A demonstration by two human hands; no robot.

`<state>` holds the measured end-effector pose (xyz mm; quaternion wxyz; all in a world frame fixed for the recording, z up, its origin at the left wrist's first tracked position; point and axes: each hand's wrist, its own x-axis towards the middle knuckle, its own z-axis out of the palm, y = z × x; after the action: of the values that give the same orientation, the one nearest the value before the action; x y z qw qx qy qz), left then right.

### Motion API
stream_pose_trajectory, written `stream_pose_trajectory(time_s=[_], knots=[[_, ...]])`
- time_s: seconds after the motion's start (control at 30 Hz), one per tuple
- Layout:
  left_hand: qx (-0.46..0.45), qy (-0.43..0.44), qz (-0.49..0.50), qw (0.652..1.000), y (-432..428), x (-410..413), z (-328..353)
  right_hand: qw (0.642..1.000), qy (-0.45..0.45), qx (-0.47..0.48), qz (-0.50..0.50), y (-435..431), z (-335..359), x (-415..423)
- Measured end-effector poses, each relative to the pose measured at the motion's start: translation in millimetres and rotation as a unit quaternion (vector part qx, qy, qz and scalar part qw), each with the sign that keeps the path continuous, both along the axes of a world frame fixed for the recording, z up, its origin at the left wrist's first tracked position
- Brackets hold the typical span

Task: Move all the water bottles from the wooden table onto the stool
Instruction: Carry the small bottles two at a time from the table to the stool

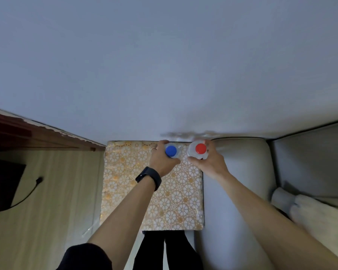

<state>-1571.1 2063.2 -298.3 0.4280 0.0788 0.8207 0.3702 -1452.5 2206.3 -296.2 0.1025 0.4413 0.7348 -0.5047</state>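
Observation:
Straight below me is the stool [125,184], its square top covered in a gold and white flower-patterned cloth. At its far edge, against the wall, two clear water bottles stand upright, seen from above. My left hand [161,160] is wrapped around the bottle with the blue cap [171,150]. My right hand [209,162] grips the bottle with the red cap [200,148] at the stool's far right corner. I cannot tell whether the bottles rest on the cloth. A black band sits on my left wrist.
A pale wooden table [47,191] lies to the left, with a dark object [2,184] and a black cable [30,191] on it. A grey sofa [242,172] borders the stool on the right, holding a white fluffy blanket [316,215]. A pale wall [164,65] rises behind.

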Motion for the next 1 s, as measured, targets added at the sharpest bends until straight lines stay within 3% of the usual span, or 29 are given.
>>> stream_pose_trajectory(time_s=[0.23, 0.47, 0.7, 1.0], knots=[[0.004, 0.043, 0.046, 0.998, 17.0, 6.8, -7.1, 1.000, 0.022, 0.006, -0.014, 3.8, -12.5, 6.8], [-0.005, 0.064, -0.028, 0.998, 43.7, 6.9, -6.8, 0.998, 0.026, 0.020, -0.044, 10.5, -17.2, -3.1], [0.036, 0.046, 0.013, 0.998, 40.5, 8.2, -11.6, 1.000, 0.018, 0.017, -0.017, 16.2, -15.0, -3.4], [-0.011, 0.036, 0.005, 0.999, 24.9, 14.7, -10.7, 1.000, 0.000, 0.008, -0.011, 17.4, -9.1, 3.6]])
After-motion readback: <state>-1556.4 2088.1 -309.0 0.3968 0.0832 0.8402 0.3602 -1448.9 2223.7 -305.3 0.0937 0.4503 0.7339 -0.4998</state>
